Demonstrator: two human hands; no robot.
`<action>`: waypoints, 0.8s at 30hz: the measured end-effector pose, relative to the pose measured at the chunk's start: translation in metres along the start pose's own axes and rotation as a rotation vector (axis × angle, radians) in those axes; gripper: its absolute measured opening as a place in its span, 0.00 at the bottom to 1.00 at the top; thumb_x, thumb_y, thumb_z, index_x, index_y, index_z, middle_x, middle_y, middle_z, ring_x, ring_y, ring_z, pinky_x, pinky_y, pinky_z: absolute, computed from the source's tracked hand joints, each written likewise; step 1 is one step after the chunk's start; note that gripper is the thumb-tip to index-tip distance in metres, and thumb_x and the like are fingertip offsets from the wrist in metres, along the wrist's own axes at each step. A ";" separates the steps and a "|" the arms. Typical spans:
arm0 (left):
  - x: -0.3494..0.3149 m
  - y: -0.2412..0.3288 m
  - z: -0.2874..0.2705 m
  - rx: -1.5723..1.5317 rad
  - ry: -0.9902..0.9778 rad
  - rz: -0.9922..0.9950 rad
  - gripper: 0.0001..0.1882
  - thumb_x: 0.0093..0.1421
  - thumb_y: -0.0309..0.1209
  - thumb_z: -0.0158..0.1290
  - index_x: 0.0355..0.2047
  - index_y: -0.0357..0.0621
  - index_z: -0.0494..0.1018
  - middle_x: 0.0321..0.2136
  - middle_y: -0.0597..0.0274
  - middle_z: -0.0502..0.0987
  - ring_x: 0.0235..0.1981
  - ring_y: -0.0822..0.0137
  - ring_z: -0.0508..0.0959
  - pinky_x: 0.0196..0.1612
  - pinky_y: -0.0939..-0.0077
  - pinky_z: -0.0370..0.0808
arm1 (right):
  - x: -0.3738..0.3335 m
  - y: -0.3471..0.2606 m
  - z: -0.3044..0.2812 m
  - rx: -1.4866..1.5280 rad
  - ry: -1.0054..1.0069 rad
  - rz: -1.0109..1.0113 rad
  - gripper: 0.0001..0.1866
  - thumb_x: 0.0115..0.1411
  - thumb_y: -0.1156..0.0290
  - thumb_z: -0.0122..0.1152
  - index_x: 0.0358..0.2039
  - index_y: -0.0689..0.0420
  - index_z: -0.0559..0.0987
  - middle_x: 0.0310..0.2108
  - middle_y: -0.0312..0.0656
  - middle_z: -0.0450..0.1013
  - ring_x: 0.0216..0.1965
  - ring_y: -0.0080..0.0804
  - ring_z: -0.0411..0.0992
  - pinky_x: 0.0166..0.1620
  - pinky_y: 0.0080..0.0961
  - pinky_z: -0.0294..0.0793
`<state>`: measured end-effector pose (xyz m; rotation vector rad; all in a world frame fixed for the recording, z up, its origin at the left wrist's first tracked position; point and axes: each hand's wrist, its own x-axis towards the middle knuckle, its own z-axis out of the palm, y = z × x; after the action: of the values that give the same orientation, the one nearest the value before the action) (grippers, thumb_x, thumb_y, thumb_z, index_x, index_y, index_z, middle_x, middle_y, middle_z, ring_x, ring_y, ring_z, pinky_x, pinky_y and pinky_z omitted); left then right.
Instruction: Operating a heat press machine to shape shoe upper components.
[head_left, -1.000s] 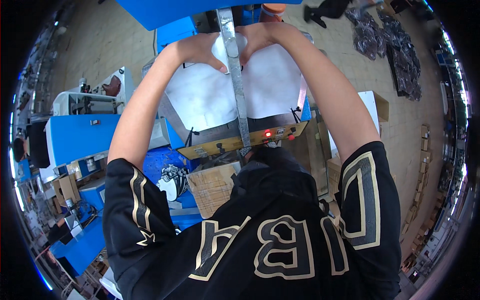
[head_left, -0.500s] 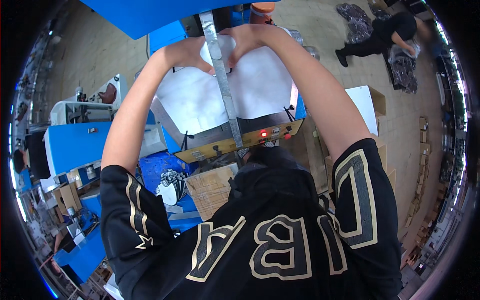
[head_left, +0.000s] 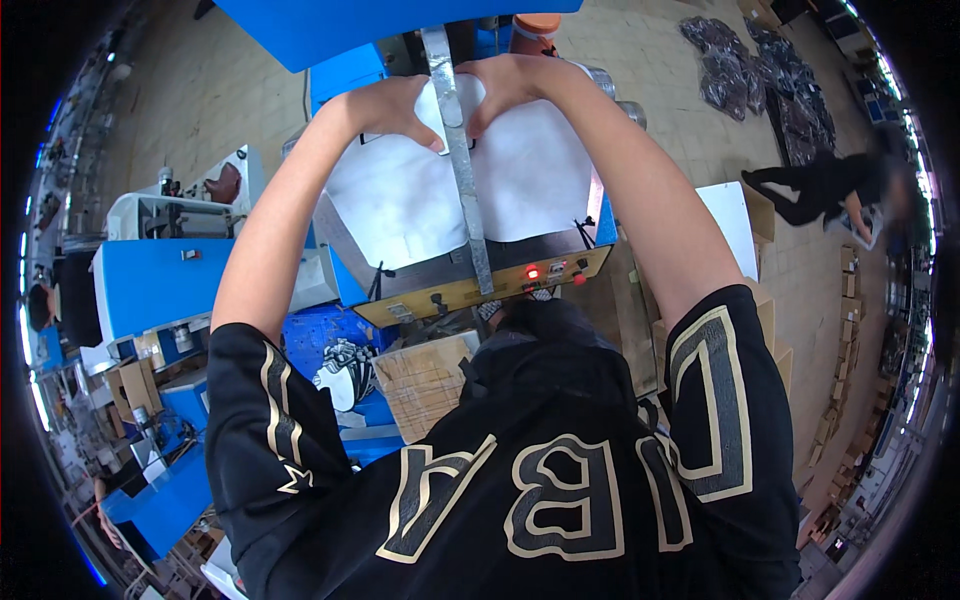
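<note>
My left hand (head_left: pixel 394 108) and my right hand (head_left: pixel 508 82) reach to the far part of a machine bed, under its blue head (head_left: pixel 390 28). Between them is a small white rounded piece (head_left: pixel 431 118); both hands curve around its sides, thumbs toward me, and hold it by the edges. Some fingertips are hidden. Beneath the hands a large white sheet (head_left: pixel 395 205) covers most of the machine bed (head_left: pixel 425 272). A narrow metal strip (head_left: pixel 470 205) runs down from the head across the middle, hiding part of the piece and the sheet.
A yellow front panel (head_left: pixel 512 285) carries a lit red button and knobs. Left stands another blue machine (head_left: pixel 150 285); below it is a blue crate (head_left: pixel 320 335) beside a cardboard box (head_left: pixel 425 380). Cartons (head_left: pixel 765 320) stand to my right. A person (head_left: pixel 835 190) bends over at far right.
My hands stay around the white piece, with little change in grip. The whole view has shifted slightly. The person at far right has moved nearer and further right.
</note>
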<state>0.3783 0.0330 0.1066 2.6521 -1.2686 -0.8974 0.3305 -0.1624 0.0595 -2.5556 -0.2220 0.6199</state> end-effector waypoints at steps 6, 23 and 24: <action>-0.001 0.002 -0.002 0.020 -0.020 -0.030 0.44 0.38 0.45 0.71 0.54 0.38 0.67 0.43 0.45 0.78 0.44 0.52 0.79 0.50 0.66 0.75 | 0.005 0.004 0.003 -0.046 0.017 -0.015 0.53 0.32 0.52 0.77 0.61 0.56 0.66 0.51 0.52 0.73 0.50 0.44 0.74 0.56 0.33 0.72; 0.054 -0.021 0.069 0.119 0.707 -0.061 0.18 0.59 0.37 0.41 0.30 0.41 0.79 0.33 0.49 0.81 0.38 0.49 0.80 0.43 0.49 0.76 | 0.018 0.006 0.037 -0.448 0.770 -0.241 0.14 0.61 0.58 0.49 0.33 0.48 0.82 0.40 0.42 0.78 0.38 0.44 0.77 0.42 0.45 0.74; 0.054 -0.024 0.078 0.200 0.869 -0.037 0.17 0.60 0.36 0.40 0.27 0.43 0.78 0.29 0.52 0.81 0.34 0.51 0.80 0.39 0.50 0.76 | 0.014 0.001 0.044 -0.419 0.758 -0.119 0.14 0.60 0.58 0.49 0.31 0.48 0.82 0.35 0.43 0.78 0.35 0.45 0.77 0.41 0.45 0.73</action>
<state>0.3795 0.0233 0.0088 2.6704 -1.0858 0.4053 0.3225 -0.1405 0.0193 -2.9315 -0.2478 -0.5062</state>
